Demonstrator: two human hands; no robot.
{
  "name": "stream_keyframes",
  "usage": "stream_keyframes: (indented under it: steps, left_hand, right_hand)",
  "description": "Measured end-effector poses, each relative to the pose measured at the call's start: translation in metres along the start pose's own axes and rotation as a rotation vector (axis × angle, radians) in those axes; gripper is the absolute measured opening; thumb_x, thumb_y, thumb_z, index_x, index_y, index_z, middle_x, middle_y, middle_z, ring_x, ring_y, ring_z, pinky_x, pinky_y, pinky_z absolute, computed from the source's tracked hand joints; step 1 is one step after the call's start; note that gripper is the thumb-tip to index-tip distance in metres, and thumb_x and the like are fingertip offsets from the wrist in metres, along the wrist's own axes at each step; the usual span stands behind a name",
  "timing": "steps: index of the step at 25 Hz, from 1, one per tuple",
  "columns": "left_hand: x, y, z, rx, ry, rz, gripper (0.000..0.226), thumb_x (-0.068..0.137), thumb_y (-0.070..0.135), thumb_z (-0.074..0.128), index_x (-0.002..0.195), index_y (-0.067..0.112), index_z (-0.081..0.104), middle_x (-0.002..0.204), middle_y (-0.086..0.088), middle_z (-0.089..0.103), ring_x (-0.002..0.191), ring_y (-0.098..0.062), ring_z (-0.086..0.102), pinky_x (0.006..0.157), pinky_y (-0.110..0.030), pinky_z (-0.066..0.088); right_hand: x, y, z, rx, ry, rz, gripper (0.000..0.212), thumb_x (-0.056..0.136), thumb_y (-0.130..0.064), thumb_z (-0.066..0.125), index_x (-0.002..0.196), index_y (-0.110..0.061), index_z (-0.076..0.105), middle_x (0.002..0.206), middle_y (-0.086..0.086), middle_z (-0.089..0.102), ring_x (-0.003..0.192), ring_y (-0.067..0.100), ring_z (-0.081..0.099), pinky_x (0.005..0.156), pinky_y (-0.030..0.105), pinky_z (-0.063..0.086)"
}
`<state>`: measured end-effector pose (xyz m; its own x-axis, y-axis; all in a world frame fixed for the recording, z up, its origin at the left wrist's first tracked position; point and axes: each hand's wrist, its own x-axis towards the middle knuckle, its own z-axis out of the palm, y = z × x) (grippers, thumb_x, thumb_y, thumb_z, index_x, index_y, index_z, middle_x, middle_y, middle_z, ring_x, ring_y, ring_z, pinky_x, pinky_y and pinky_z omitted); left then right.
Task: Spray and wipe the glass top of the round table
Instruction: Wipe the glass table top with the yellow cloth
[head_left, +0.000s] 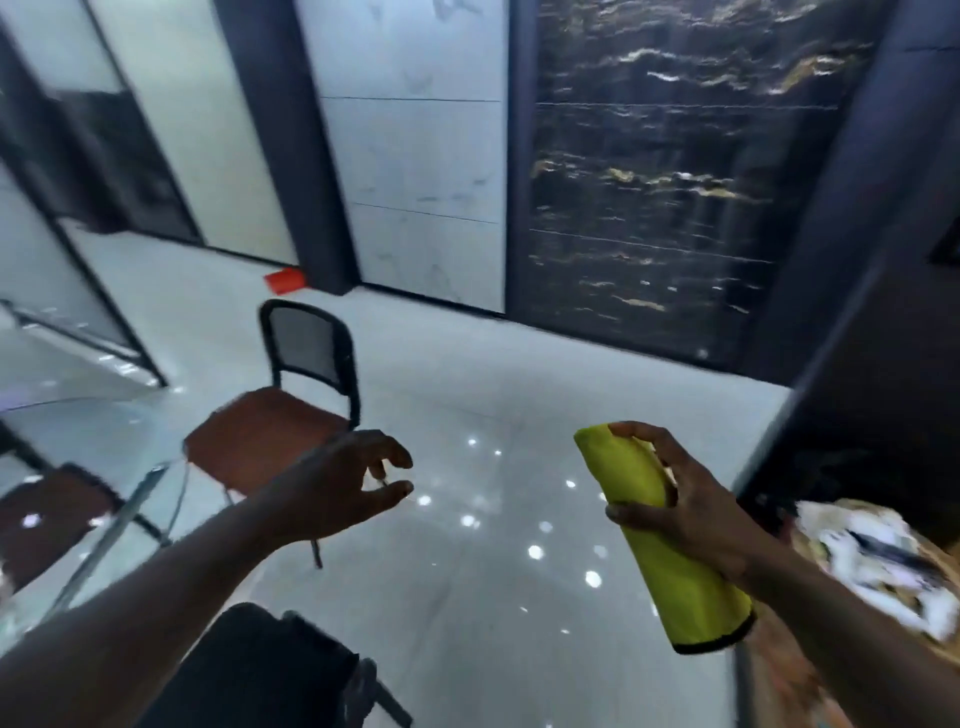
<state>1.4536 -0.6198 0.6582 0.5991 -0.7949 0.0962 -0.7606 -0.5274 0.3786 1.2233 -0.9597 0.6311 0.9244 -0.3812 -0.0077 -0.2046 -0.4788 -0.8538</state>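
Note:
My right hand (680, 512) grips a folded yellow-green cloth (670, 566) with a dark hem, held over the floor at the right. My left hand (340, 491) reaches forward in the middle with its fingers curled apart; a thin pale sliver shows between finger and thumb, too blurred to identify. The round table's glass top (88, 441) shows at the left edge, with a metal leg under it. No spray bottle is in view.
A black-framed chair with a brown seat (265, 436) stands beside the table. Another brown seat (47, 514) shows through the glass. A black chair back (260, 670) is at the bottom. Glossy grey floor stretches ahead to dark marble and glass walls. A patterned surface (878, 561) lies at right.

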Motion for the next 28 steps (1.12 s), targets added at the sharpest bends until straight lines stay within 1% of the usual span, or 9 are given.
stream_keyframes:
  steps: [3, 6, 10, 14, 17, 19, 22, 25, 28]
  left_hand:
    - [0.005, -0.009, -0.023, 0.013, 0.071, -0.157, 0.029, 0.091, 0.057, 0.069, 0.109, 0.036, 0.071, 0.102, 0.021, 0.068, 0.091, 0.007, 0.064, 0.078, -0.020, 0.054]
    - [-0.002, -0.036, -0.045, 0.115, 0.200, -0.330, 0.025, 0.091, 0.057, 0.068, 0.104, 0.035, 0.070, 0.096, 0.022, 0.067, 0.088, 0.001, 0.065, 0.075, -0.015, 0.049]
    - [-0.006, -0.092, -0.064, 0.123, 0.273, -0.533, 0.028, 0.090, 0.054, 0.068, 0.108, 0.032, 0.071, 0.093, 0.025, 0.061, 0.086, 0.002, 0.063, 0.081, -0.026, 0.055]
    - [0.007, -0.168, -0.083, 0.077, 0.320, -0.674, 0.035, 0.088, 0.059, 0.066, 0.113, 0.034, 0.070, 0.116, 0.019, 0.069, 0.094, 0.001, 0.066, 0.085, -0.033, 0.058]
    - [0.024, -0.209, -0.096, 0.093, 0.352, -0.744, 0.036, 0.086, 0.062, 0.066, 0.113, 0.038, 0.068, 0.106, 0.026, 0.065, 0.094, 0.005, 0.064, 0.084, -0.032, 0.059]
    - [0.036, -0.232, -0.099, 0.074, 0.419, -0.799, 0.034, 0.087, 0.056, 0.072, 0.116, 0.037, 0.069, 0.106, 0.027, 0.064, 0.096, 0.008, 0.063, 0.084, -0.026, 0.057]
    - [0.048, -0.264, -0.095, 0.073, 0.421, -0.885, 0.032, 0.086, 0.051, 0.076, 0.114, 0.037, 0.069, 0.102, 0.035, 0.059, 0.096, 0.008, 0.062, 0.085, -0.023, 0.055]
    - [0.047, -0.294, -0.087, 0.039, 0.396, -1.000, 0.025, 0.081, 0.037, 0.082, 0.102, 0.033, 0.069, 0.096, 0.024, 0.064, 0.088, 0.003, 0.063, 0.081, -0.027, 0.057]
    - [0.048, -0.312, -0.073, 0.017, 0.480, -1.174, 0.026, 0.077, 0.020, 0.087, 0.086, 0.030, 0.065, 0.084, 0.016, 0.065, 0.080, 0.000, 0.063, 0.072, -0.015, 0.047]
  right_hand:
    - [0.098, -0.020, 0.002, -0.101, -0.205, -0.154, 0.088, 0.080, -0.040, 0.095, 0.134, -0.080, 0.039, 0.133, -0.008, 0.056, 0.109, 0.006, 0.061, 0.077, 0.023, 0.054]
    - [0.186, -0.069, 0.037, -0.116, -0.347, -0.333, 0.090, 0.079, -0.038, 0.095, 0.123, -0.088, 0.035, 0.126, -0.015, 0.053, 0.103, -0.001, 0.058, 0.067, 0.010, 0.049]
    - [0.292, -0.121, 0.114, -0.081, -0.527, -0.520, 0.088, 0.075, -0.033, 0.098, 0.123, -0.084, 0.044, 0.120, -0.014, 0.055, 0.103, -0.002, 0.060, 0.072, 0.013, 0.048]
    - [0.389, -0.156, 0.192, -0.032, -0.620, -0.607, 0.091, 0.072, -0.031, 0.101, 0.124, -0.082, 0.048, 0.121, -0.016, 0.057, 0.106, -0.006, 0.060, 0.075, 0.013, 0.049]
    - [0.444, -0.165, 0.231, -0.019, -0.677, -0.653, 0.092, 0.069, -0.030, 0.102, 0.126, -0.080, 0.051, 0.122, -0.025, 0.056, 0.109, -0.017, 0.057, 0.079, 0.008, 0.049]
    - [0.481, -0.168, 0.262, 0.029, -0.699, -0.647, 0.092, 0.066, -0.029, 0.104, 0.129, -0.076, 0.055, 0.128, -0.027, 0.057, 0.115, -0.019, 0.055, 0.086, 0.017, 0.051]
    - [0.529, -0.175, 0.313, 0.035, -0.815, -0.630, 0.091, 0.064, -0.032, 0.105, 0.131, -0.071, 0.057, 0.135, -0.020, 0.059, 0.120, -0.008, 0.058, 0.088, 0.023, 0.053]
    - [0.572, -0.181, 0.367, -0.024, -0.934, -0.714, 0.093, 0.064, -0.032, 0.105, 0.129, -0.075, 0.055, 0.134, -0.021, 0.056, 0.123, 0.006, 0.059, 0.091, 0.025, 0.051]
    - [0.609, -0.192, 0.419, -0.045, -1.073, -0.720, 0.098, 0.063, -0.031, 0.105, 0.130, -0.078, 0.052, 0.136, -0.014, 0.056, 0.126, 0.015, 0.058, 0.099, 0.033, 0.053]
